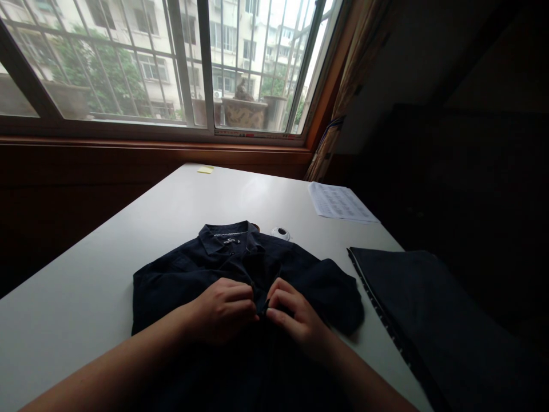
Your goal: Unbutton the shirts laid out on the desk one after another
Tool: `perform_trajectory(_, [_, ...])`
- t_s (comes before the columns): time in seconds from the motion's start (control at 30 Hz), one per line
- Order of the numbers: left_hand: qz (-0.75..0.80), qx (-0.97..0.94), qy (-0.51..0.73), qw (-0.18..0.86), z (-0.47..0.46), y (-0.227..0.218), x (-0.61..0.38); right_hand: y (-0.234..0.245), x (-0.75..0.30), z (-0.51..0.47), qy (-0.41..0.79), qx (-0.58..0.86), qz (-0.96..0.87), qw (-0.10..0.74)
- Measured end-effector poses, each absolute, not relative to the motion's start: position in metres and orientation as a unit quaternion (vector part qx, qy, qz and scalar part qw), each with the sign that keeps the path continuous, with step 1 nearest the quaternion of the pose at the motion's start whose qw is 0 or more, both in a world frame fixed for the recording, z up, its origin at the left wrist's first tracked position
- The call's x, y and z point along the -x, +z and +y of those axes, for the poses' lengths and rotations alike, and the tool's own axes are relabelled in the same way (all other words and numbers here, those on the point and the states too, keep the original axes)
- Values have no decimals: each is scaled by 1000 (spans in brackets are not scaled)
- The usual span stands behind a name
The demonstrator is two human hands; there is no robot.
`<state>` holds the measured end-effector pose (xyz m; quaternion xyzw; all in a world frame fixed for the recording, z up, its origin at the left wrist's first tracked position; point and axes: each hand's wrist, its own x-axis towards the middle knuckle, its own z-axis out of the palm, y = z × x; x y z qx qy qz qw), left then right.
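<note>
A dark navy short-sleeved shirt [184, 274] lies front up on the white table [86, 286], collar toward the window. My left hand [225, 312] and my right hand [291, 315] meet at the middle of the shirt's front. Both have their fingers curled and pinch the fabric along the button placket, knuckles nearly touching. My forearms come in from the bottom edge and cover the lower part of the shirt.
A dark folded cloth [429, 309] with a dotted edge lies at the right. A printed paper sheet [338, 201] sits at the far right corner, a small white round object [281, 233] behind the collar, a yellow sticky note [205, 169] near the window.
</note>
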<state>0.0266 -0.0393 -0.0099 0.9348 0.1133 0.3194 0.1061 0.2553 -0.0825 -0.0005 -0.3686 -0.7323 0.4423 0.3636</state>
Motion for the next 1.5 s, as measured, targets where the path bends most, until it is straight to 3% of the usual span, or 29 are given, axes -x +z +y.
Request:
perform_trajectory(0.3, [68,-951,302,17,-44,-7,-26,-3,-256,-81,471,372,-714,362])
perform_trajectory(0.5, [48,-942,332,4,-50,-4,-24,-8,-266,-72,451,414,-672,417])
perform_trajectory(0.73, [109,-918,379,38,-42,-2,-21,-8,-266,-72,451,406,-670,428])
perform_trajectory(1.5, [152,-944,258,137,-32,-10,-28,-9,-265,-74,398,414,-679,456])
